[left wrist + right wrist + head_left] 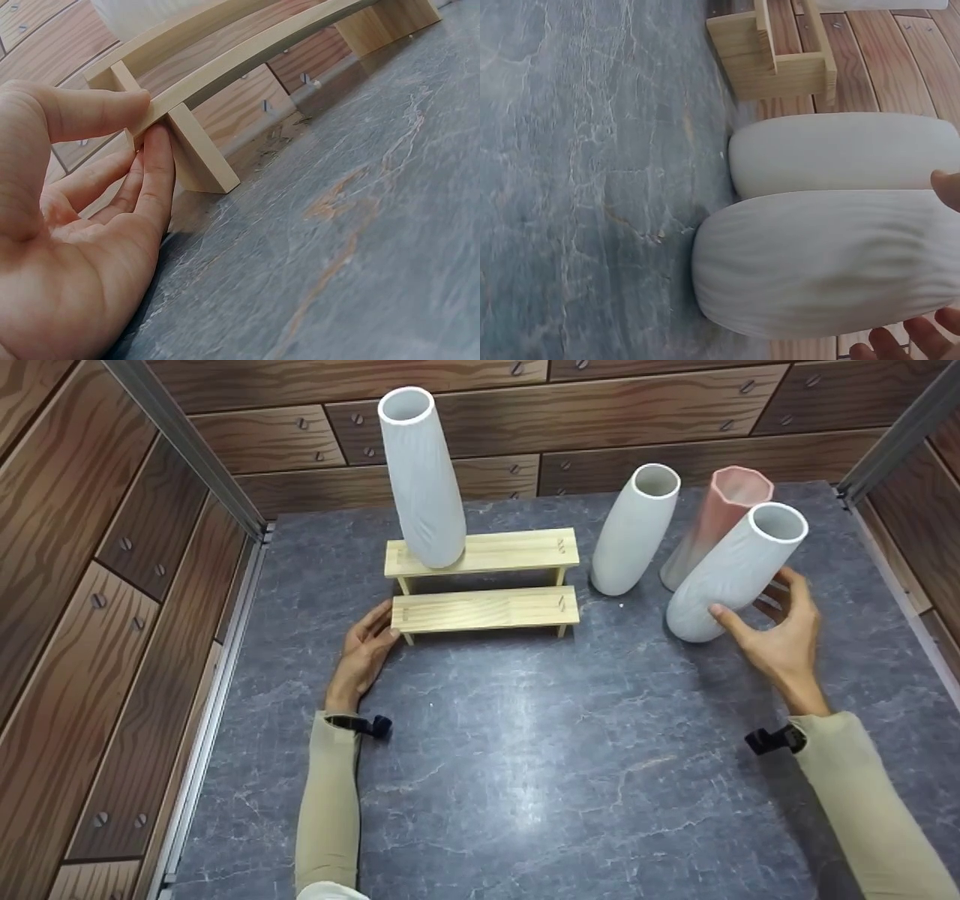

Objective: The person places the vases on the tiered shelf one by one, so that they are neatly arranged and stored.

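Note:
With thumb on top and fingers beneath, my left hand (365,652) pinches the left end of a pale two-step wooden stand (486,610). In the left wrist view the thumb presses the board edge beside a leg of the stand (204,154). A tall white vase (424,484) is upright on the rear step, towards its left. My right hand (789,634) holds a white rippled vase (724,577) at the right, thumb on one side and fingers around the other. The right wrist view shows this vase (810,262) upright, its base at the tabletop.
A smoother white vase (634,532) stands between the stand and the held vase. Behind the held vase is a pink-and-grey faceted vase (712,521), partly hidden. Wood-patterned walls (660,412) enclose the grey marbled tabletop (480,750) at back and sides.

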The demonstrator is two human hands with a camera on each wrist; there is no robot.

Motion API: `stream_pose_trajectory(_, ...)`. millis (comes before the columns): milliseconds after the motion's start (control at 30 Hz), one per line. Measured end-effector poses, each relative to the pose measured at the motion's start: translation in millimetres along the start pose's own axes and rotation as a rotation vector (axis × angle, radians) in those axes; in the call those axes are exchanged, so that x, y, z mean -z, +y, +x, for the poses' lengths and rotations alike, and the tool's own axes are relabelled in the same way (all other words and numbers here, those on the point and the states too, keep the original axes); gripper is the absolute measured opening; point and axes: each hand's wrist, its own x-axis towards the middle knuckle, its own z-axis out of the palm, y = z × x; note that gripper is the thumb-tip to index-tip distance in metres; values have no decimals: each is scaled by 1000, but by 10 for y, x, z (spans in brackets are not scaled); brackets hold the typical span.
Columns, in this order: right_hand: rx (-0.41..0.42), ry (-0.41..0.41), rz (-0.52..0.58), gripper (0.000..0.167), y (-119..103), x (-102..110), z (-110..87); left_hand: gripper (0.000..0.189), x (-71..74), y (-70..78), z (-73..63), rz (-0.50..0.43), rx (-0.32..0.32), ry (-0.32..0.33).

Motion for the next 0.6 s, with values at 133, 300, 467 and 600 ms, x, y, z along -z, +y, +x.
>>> stream_pose_trajectory(133,-21,-19,-8,81,128,-58,48,68,-11,-2,14,-13,-1,10)
stream_pose_trajectory(300,-28,-58,-10,85,252,-120,87,68,-5,-13,26,-12,-2,20)
stream_pose_trajectory(467,-10,-65,21,83,308,-175,109,69,4,-8,14,1,-1,12)
stream_pose_trajectory(600,4,-58,51,78,238,-202,90,69,7,-6,8,2,-5,15)
